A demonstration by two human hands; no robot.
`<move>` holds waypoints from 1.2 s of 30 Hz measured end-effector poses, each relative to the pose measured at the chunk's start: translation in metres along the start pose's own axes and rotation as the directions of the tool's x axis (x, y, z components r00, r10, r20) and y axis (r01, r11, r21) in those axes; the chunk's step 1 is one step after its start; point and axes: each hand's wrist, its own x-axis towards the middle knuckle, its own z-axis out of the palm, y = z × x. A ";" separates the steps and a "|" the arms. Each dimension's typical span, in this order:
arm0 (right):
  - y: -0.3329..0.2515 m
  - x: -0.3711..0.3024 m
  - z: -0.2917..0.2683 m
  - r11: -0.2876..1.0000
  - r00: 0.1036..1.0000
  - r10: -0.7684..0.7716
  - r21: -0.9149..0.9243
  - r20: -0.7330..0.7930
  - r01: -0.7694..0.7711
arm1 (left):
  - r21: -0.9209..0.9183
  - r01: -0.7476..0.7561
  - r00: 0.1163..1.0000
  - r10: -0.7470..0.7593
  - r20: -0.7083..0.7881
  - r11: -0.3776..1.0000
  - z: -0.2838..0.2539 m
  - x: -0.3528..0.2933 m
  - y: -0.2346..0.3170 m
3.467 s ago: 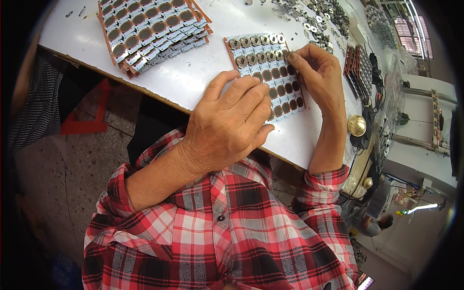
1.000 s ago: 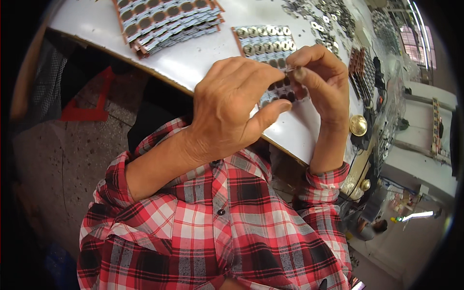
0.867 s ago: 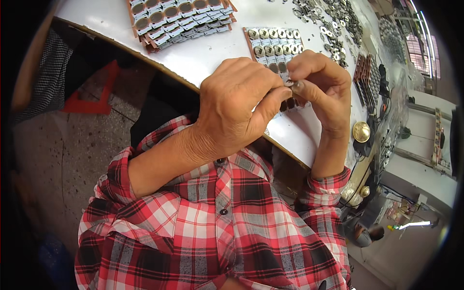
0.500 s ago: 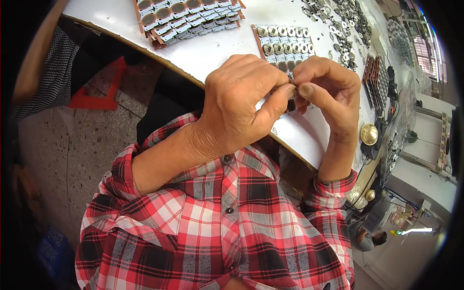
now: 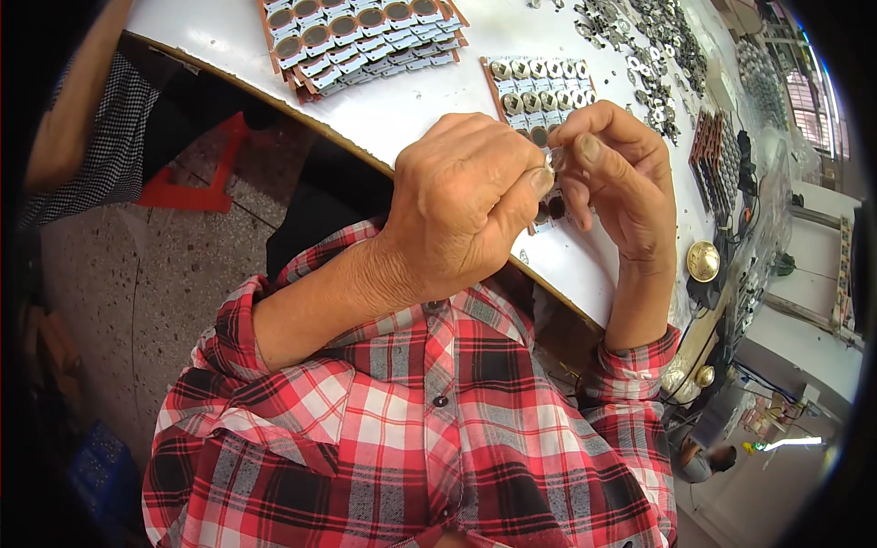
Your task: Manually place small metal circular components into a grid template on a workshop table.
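Note:
My left hand (image 5: 470, 205) is closed above the table edge, thumb pressed against the curled index finger. From its pinch sticks out a small shiny metal piece (image 5: 551, 161), mostly hidden by the fingers. Close beside that piece is my right hand (image 5: 626, 183), its thumb raised and its fingers curved but apart. Beneath both hands lies a panel (image 5: 494, 84) with rows of round dark discs and small silver metal parts set on its far rows. The hands cover part of the panel.
A stack of similar panels (image 5: 365, 41) sits at the far left of the white table (image 5: 384, 119). Loose metal parts (image 5: 653, 55) are heaped at the far right, near more stacked panels (image 5: 711, 151). Another person's arm (image 5: 68, 137) shows at left, by a red stool (image 5: 196, 187).
My right thumb has lifted away from the left fingertips and the right fingers have spread. More of the shiny piece shows now. The view has shifted slightly.

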 end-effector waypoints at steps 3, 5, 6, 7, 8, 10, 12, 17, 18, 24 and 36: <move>0.002 -0.001 0.003 0.983 0.996 -0.090 -0.160 0.013 0.091 | 0.006 -0.025 0.999 0.026 -0.032 1.000 0.003 -0.001 -0.002; 0.001 -0.001 0.000 0.977 0.994 -0.107 -0.184 0.013 0.107 | 0.022 -0.053 0.998 0.054 -0.042 0.998 0.005 -0.002 -0.007; 0.001 -0.002 -0.001 0.971 0.992 -0.124 -0.207 0.013 0.124 | 0.038 -0.080 0.995 0.082 -0.051 0.996 0.005 -0.004 -0.007; -0.001 -0.001 -0.001 0.967 0.991 -0.134 -0.224 -0.027 0.125 | 0.039 -0.073 0.996 0.075 -0.051 0.997 0.005 -0.004 -0.006; -0.003 -0.002 0.000 0.965 0.987 -0.148 -0.227 -0.067 0.129 | 0.084 -0.068 0.995 0.074 -0.065 0.994 0.006 -0.005 -0.005; 0.000 0.000 -0.005 0.930 0.969 -0.206 -0.336 -0.139 0.149 | 0.127 -0.060 0.995 0.070 -0.076 0.990 0.003 -0.004 -0.002; 0.002 0.001 -0.008 0.920 0.971 -0.196 -0.368 -0.139 0.133 | 0.414 -0.111 0.993 0.113 0.021 0.903 -0.009 -0.001 0.001; 0.005 0.003 0.002 0.885 0.978 -0.161 -0.459 -0.133 0.083 | 0.513 -0.091 0.994 0.050 0.094 0.854 -0.015 -0.003 0.001; 0.008 0.003 0.005 0.876 0.971 -0.201 -0.467 -0.127 0.120 | 0.515 -0.083 0.994 0.038 0.098 0.853 -0.014 -0.003 0.001; 0.015 0.004 0.010 0.802 0.963 -0.261 -0.570 -0.069 0.176 | 0.508 -0.061 0.995 0.014 0.095 0.859 -0.011 -0.004 -0.001; 0.013 0.005 0.012 0.683 0.963 -0.267 -0.710 -0.027 0.170 | 0.501 -0.062 0.995 0.016 0.096 0.863 -0.012 -0.006 0.000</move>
